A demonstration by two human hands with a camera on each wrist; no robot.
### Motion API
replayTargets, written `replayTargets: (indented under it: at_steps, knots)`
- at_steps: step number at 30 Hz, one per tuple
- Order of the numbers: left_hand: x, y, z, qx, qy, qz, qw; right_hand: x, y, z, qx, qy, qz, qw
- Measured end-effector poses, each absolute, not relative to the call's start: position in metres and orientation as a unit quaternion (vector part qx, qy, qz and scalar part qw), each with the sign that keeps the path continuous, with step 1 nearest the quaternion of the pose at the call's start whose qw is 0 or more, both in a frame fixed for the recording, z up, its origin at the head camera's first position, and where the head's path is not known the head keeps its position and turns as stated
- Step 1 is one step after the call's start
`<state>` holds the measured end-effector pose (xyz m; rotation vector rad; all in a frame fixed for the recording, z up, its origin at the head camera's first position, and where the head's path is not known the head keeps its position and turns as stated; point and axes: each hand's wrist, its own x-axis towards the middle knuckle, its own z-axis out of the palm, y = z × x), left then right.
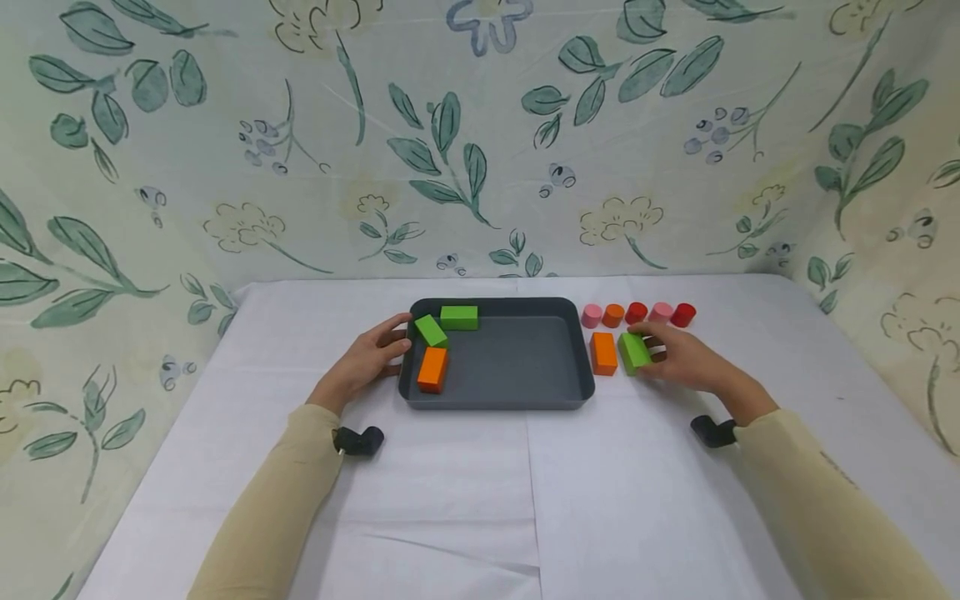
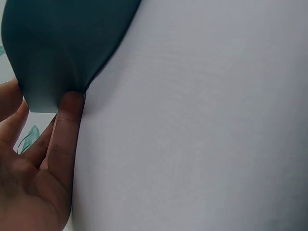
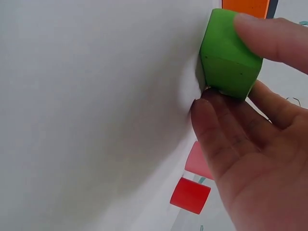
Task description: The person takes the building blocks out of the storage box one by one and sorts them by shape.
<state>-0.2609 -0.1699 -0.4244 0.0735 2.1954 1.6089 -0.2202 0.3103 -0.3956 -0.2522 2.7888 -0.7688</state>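
At the left end of a dark grey tray [image 1: 517,400], my left hand [image 1: 369,360] touches the outer wall with its fingertips. The left wrist view has a fingertip low on that tray wall [image 2: 53,62], close to the cloth. Over on the right, my right hand [image 1: 686,358] pinches a green block [image 1: 632,353] between thumb and fingers. In the right wrist view the thumb lies on one face of this green block [image 3: 231,53], the fingertips at its other side near the cloth. An orange block [image 1: 603,354] stands just left of it, beside the tray.
Two green blocks, one upper [image 1: 459,317] and one slanted [image 1: 431,331], lie in the tray's left part with an orange block [image 1: 432,370]. Several small cylinders in pink, orange and red, including a red one [image 1: 683,315], line up behind my right hand. A white cloth [image 1: 450,483] covers the table.
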Motion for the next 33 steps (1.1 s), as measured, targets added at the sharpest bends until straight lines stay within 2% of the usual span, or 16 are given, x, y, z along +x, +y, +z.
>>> replayTargets:
  at_steps: [22,33]
  knots:
    - [-0.261,-0.172,-0.425,0.040,0.786,0.580,0.209,-0.219,0.309,-0.395,-0.079,0.953,-0.260,0.131]
    - [-0.262,-0.172,-0.424,0.038,0.788,0.578,0.209,-0.214,0.291,-0.349,-0.123,0.961,-0.237,0.068]
